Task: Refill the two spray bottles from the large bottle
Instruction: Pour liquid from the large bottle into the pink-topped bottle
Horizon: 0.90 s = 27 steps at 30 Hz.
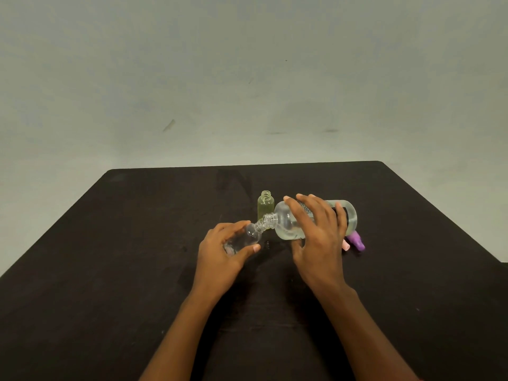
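Clear plastic on clear plastic: the clear bottle (247, 237) is held tilted above the middle of the table (137, 243), neck up and to the right. It meets the mouth of the large bottle (288, 224), which is tipped onto its side. The left grip (220, 257) is curled round the clear bottle's body, thumb below and fingers above. The right grip (319, 237) is wrapped over the large bottle, fingers spread across its top and thumb underneath.

The chief risk is a miss. Both necks are narrow and both bottles are held in the air, so a small wobble or too steep a tip would send liquid over the rim onto the table. Faint glints below the necks may be drops, but they are too small to tell.

The yellow bottle (265, 206) stands open and upright just behind the two necks, where a swing of the large bottle could knock it over. The pink cap (345, 245) and purple cap (357, 241) lie just beside the right grip and could roll if nudged.

Table edges are well apart on every side, with open room to the left and front.
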Each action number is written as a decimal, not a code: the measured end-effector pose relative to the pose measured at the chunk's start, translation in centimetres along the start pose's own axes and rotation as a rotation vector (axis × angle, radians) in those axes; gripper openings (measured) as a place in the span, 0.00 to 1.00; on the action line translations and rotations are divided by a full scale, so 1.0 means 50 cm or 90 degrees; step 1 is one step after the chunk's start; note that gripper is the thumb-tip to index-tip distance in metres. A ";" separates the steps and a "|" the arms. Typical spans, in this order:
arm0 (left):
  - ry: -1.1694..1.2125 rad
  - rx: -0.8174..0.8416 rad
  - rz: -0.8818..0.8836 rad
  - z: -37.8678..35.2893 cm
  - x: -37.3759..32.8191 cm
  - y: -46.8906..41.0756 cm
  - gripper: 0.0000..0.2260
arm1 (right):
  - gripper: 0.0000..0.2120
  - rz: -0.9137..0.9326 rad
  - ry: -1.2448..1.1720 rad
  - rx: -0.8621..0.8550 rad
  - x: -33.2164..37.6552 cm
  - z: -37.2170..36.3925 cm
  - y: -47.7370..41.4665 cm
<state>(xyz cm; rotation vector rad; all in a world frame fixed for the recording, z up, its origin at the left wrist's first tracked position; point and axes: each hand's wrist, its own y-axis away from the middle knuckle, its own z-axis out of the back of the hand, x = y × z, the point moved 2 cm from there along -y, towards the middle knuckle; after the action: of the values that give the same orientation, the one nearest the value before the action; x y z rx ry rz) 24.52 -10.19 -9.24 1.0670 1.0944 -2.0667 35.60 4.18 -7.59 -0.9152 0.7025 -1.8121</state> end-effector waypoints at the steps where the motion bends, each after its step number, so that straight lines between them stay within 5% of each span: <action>1: 0.002 0.000 0.001 0.000 0.000 0.000 0.21 | 0.41 0.000 0.000 0.000 0.000 0.000 0.000; 27: 0.016 -0.003 -0.012 0.000 -0.004 0.002 0.21 | 0.41 0.001 0.000 0.002 0.001 0.002 -0.002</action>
<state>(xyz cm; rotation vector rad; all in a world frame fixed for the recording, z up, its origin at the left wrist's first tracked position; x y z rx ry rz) 24.70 -10.21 -9.14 1.0868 1.1251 -2.0698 35.64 4.15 -7.45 -0.9118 0.7001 -1.8120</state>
